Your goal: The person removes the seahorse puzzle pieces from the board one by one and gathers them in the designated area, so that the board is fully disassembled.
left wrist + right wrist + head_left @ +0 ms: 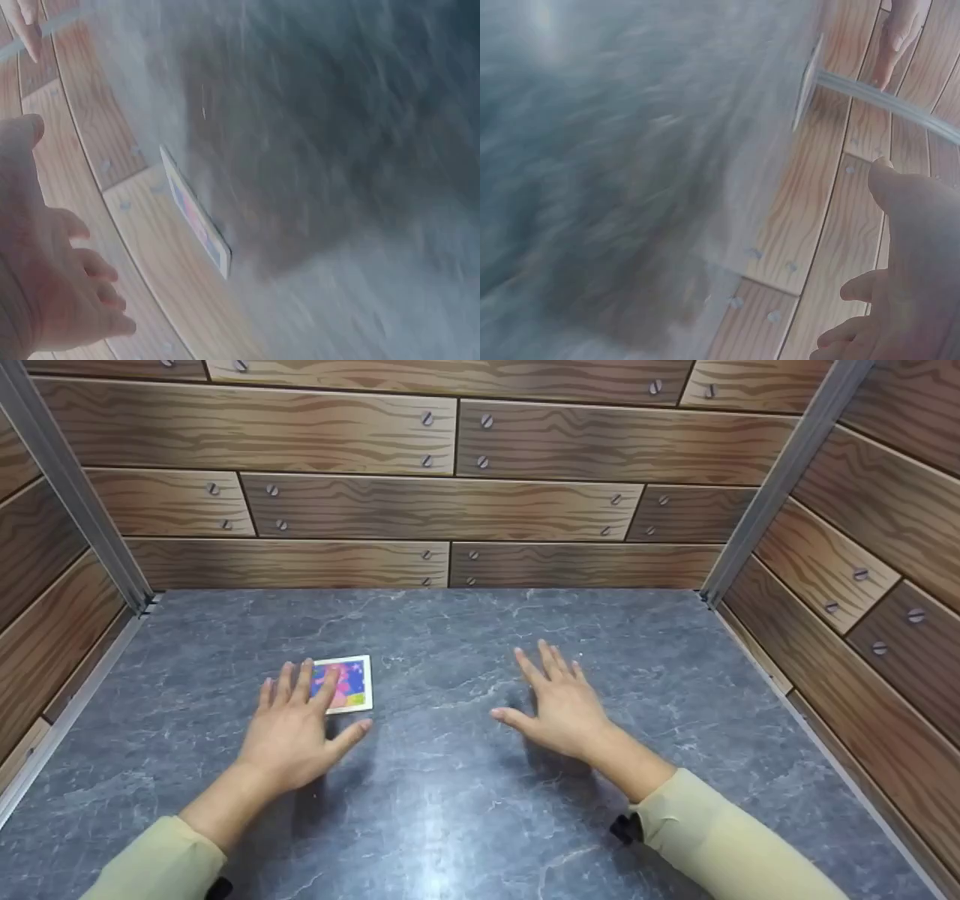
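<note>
Pale sleeves point(739, 836); left grip point(289, 735), right grip point(564, 709) both spread loose; white-bordered square card point(350, 686), blue-pink picture, yellow corner.

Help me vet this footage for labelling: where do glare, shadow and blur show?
Head: white glare on the grey marbled tabletop near the bottom, soft shadows beneath the bare left hand and bare right hand; left wrist: tabletop smeared around a broad dark shadow; right wrist: tabletop streaked with blur.
</note>
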Motion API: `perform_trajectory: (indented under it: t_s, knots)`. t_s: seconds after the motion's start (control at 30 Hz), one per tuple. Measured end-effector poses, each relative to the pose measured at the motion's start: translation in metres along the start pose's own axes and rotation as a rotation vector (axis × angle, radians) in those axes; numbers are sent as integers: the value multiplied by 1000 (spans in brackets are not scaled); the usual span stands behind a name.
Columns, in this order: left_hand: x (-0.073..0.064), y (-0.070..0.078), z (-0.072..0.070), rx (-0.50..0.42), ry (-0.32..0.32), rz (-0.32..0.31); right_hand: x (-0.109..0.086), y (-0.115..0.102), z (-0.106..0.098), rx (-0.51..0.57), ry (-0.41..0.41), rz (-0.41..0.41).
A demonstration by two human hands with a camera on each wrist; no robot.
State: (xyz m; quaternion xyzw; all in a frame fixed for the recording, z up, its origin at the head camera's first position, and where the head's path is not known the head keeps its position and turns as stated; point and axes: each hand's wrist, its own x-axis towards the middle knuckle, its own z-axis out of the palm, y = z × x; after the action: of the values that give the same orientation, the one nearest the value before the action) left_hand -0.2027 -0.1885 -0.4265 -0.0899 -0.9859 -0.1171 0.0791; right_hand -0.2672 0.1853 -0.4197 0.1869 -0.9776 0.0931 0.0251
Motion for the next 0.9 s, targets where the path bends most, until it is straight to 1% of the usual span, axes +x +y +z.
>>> perform_trajectory:
  t_s: [0.2, 0.4, 0.67, 0.77, 0.9]
  knots:
    - [-1, -17, -14, 7, -32, 9, 18, -31, -2, -2, -29, -70]
    - [0, -36, -19, -18, -42, 34, 37, -66, 3, 5, -38, -167]
    - [4, -58, -11, -56, -57, 61, 60, -100, 11, 47, -119, -288]
    - [6, -65, -7, -51, -60, 68, 69, -111, 15, 54, -138, -335]
    - [10, -73, -1, -37, -89, 72, 79, -124, 22, 61, -166, -370]
